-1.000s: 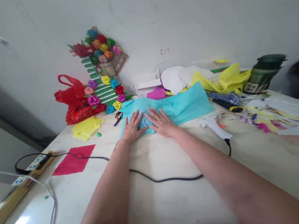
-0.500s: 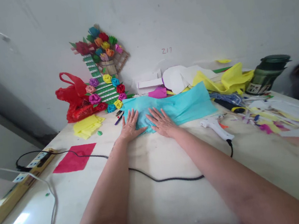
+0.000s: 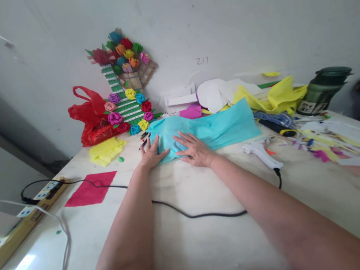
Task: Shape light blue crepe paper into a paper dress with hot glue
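A long sheet of turquoise crepe paper (image 3: 228, 126) lies across the back of the table, wrinkled toward its left end. On its left end rests my left hand (image 3: 151, 154), fingers spread, the thumb on the paper near the front edge. My right hand (image 3: 195, 149) presses flat with fingers apart on the paper a little farther right. Neither hand grips anything. Right of my right hand lies a white glue gun (image 3: 261, 155) with a black cord. Pens (image 3: 144, 141), partly hidden, are just behind my left hand.
A red crepe square (image 3: 92, 190), folded yellow paper (image 3: 107, 152) and a power strip (image 3: 27, 219) are at left. Behind stand a red bag (image 3: 92, 116) and a paper-flower decoration (image 3: 127, 109). At right are a green bottle (image 3: 323, 90), a black-yellow cutter (image 3: 276, 128) and paper scraps (image 3: 336, 149).
My left hand has slid slightly left and nearer along the paper's left end. My right hand's fingers have shifted a little left, and the paper there looks smoother.
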